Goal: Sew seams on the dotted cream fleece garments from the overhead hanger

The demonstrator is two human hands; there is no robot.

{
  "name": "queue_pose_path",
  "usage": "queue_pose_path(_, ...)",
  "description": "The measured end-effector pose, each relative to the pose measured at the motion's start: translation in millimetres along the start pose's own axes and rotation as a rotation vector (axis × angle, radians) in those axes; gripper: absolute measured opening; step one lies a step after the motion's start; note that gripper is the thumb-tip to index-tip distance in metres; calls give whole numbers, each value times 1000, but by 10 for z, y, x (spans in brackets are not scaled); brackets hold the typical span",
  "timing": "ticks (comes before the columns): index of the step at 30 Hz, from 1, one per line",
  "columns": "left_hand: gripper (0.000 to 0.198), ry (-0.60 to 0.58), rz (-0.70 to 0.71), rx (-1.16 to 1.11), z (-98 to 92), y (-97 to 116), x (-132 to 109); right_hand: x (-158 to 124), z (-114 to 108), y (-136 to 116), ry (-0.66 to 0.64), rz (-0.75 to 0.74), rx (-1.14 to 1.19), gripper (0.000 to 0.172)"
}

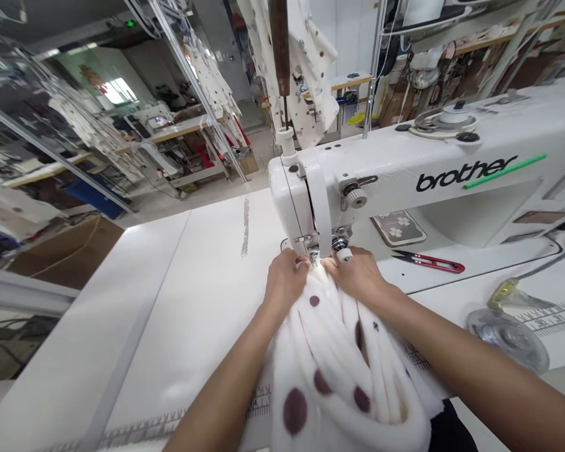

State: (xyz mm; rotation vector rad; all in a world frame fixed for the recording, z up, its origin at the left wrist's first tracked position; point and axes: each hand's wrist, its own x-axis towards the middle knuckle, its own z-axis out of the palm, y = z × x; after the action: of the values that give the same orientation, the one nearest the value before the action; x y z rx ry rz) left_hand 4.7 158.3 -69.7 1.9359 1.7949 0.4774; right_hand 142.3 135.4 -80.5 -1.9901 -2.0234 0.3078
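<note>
White plush fabric with brown spots [329, 351] hangs in folds from the needle area of a white sewing machine [395, 163] down over the table's front edge. At the left of the presser foot [314, 254], my left hand [286, 276] pinches the fabric's top edge. My right hand [358, 273] grips the same edge on the other side, its fingers partly hidden behind a white knob. The fabric bunches to a narrow point between both hands, close beneath the foot.
Red thread snips [430, 260] and a patterned dark case [398, 227] lie under the machine arm. A clear round dish [508, 339] sits at the right. The white table [198, 301] extends left. Spotted fabric pieces [306, 69] hang behind the machine.
</note>
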Motion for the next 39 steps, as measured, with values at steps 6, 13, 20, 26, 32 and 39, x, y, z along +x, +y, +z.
queue_pose_path(6, 11, 46, 13, 33, 62, -32, 54, 19, 32, 3, 3, 1, -29, 18)
queue_pose_path(13, 11, 80, -1, 70, 82, -37, 66, 31, 80, 0, 24, 11, -68, 20)
queue_pose_path(20, 9, 94, 6, 56, 92, -29, 57, 24, 110, 9, 40, 8, -73, 20)
queue_pose_path(26, 6, 104, 9, 45, 98, -18, 37, 17, 87, -27, 45, 9, -44, 18)
queue_pose_path(32, 6, 102, 61, 20, 40, -45, -17, -74, 65, 76, 52, -103, 63, 25)
queue_pose_path(39, 8, 62, 79, -2, -3, -73, -11, -85, 72, 203, 75, -116, 169, 43)
